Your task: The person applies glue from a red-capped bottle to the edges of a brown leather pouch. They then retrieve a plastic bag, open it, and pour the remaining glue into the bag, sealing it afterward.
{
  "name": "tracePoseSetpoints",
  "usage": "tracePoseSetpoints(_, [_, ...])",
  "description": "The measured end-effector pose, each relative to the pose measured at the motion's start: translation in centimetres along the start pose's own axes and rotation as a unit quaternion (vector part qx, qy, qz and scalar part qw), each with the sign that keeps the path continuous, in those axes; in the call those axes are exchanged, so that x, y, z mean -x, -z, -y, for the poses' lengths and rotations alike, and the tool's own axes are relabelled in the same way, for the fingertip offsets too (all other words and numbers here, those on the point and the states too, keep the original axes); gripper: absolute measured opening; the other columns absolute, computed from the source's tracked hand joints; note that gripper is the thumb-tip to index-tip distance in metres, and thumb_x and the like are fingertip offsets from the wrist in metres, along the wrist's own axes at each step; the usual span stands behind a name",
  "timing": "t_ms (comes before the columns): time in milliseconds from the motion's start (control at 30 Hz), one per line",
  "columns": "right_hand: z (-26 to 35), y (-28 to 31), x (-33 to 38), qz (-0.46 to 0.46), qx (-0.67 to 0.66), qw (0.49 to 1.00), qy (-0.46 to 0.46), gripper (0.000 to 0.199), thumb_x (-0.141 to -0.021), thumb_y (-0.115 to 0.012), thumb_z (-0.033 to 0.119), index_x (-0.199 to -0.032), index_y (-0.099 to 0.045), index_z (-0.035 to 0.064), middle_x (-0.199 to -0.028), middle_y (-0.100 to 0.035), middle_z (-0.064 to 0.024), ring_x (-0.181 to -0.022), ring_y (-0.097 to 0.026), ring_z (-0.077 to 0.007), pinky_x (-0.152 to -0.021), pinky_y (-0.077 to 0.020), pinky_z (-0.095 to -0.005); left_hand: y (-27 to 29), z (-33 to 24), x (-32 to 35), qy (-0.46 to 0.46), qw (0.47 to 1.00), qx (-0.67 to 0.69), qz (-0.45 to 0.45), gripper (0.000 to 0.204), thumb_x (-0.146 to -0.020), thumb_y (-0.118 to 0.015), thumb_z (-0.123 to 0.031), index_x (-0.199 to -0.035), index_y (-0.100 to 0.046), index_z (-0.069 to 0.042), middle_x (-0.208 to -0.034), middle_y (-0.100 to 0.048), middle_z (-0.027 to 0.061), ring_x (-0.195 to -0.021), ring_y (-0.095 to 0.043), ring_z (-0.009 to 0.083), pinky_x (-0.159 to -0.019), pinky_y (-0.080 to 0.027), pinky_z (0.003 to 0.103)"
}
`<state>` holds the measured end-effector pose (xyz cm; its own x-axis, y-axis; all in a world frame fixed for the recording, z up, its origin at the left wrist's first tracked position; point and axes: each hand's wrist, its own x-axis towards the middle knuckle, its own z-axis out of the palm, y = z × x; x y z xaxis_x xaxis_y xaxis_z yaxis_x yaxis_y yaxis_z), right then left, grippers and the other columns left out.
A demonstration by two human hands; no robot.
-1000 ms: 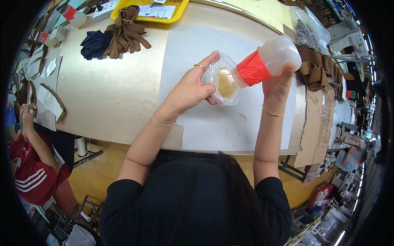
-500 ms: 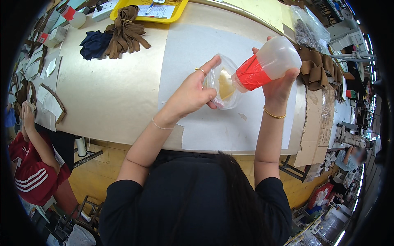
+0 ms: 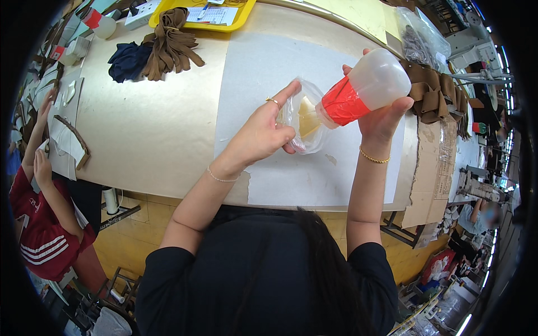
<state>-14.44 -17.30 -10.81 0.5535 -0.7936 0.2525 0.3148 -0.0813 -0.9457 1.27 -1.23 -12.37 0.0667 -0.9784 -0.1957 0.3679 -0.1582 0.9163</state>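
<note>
Bottle (image 3: pixel 368 87) tilted in right grip (image 3: pixel 376 123), bag (image 3: pixel 309 143) in left grip (image 3: pixel 261 130)

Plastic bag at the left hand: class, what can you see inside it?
Yellowish material shows inside the plastic bag. Whatever lies behind the neck of the tilted bottle or the left hand's fingers is covered.

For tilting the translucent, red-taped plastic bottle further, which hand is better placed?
Probably the right hand: it holds the translucent, red-taped plastic bottle, neck toward the clear plastic bag, whose rim the left hand holds.
</note>
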Motion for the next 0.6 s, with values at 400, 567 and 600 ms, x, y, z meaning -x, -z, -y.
tracePoseSetpoints(400, [0.22, 0.2, 0.27, 0.011, -0.002, 1.0, -0.01, 0.111, -0.067, -0.057, 0.084, -0.138, -0.04, -0.0001, -0.137, -0.048, -0.0201, -0.107, -0.063, -0.0382, -0.096, -0.0526, -0.049, -0.13, 0.18, 0.05, 0.002, 1.0, 0.003, -0.003, 0.087, -0.072, -0.047, 0.007, -0.152, -0.015, 0.002, -0.155, -0.026, 0.0175, -0.079, -0.067, 0.0159, -0.064, -0.056, 0.025])
tracePoseSetpoints(567, [0.61, 0.06, 0.82, 0.01, 0.003, 1.0, -0.02, 0.112, -0.067, -0.055, 0.085, -0.139, -0.04, 0.0, -0.139, -0.047, -0.0192, -0.106, -0.064, -0.0366, -0.095, -0.0528, -0.0483, -0.46, 0.07, 0.7, 0.017, 1.0, 0.005, -0.001, 0.087, -0.071, -0.046, 0.007, -0.153, -0.015, 0.001, -0.155, -0.026, 0.0171, -0.079, -0.068, 0.0162, -0.064, -0.056, 0.025])
tracePoseSetpoints(600, [0.65, 0.04, 0.82, 0.016, 0.006, 1.0, -0.02, 0.113, -0.067, -0.055, 0.085, -0.139, -0.04, 0.0, -0.139, -0.047, -0.019, -0.105, -0.064, -0.0359, -0.095, -0.0528, -0.048, -0.48, 0.07, 0.76, 0.018, 1.0, 0.006, -0.001, 0.088, -0.071, -0.046, 0.007, -0.153, -0.015, 0.0, -0.155, -0.026, 0.017, -0.079, -0.067, 0.0162, -0.064, -0.056, 0.025])
